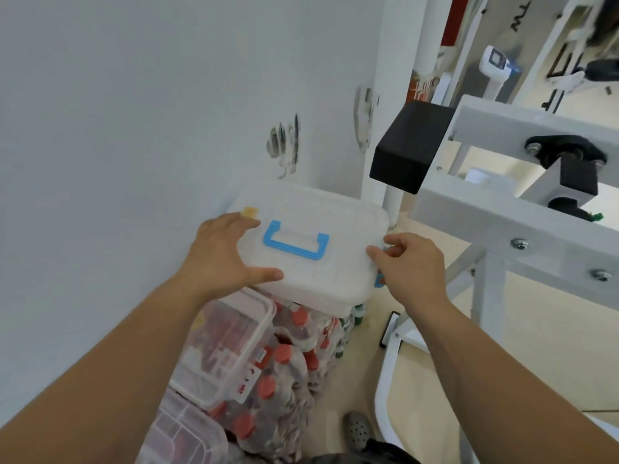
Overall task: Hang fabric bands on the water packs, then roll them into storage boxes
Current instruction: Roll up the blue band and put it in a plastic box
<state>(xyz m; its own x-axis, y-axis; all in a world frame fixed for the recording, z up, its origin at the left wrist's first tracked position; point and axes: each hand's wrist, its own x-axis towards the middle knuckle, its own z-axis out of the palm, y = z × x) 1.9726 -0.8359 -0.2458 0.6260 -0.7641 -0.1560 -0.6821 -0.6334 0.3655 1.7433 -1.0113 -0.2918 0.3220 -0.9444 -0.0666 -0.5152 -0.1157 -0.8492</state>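
A white wall [134,128] fills nine to twelve o'clock, and a metal frame [536,212] stands at two. Red-capped water packs [288,380] sit on the floor [542,356] at six, under the storage box [311,229], whose long axis runs nine to three. The left hand [221,252] grips its nine-o'clock end. The right hand [412,262] pinches its three-o'clock end at the blue latch [380,279].

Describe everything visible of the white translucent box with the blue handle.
The translucent white plastic storage box is round-cornered, lid on. A blue handle lies flat on the lid; a blue latch shows at its right side. The left hand grips its left edge, the right hand its right edge, above packs of red-capped bottles.
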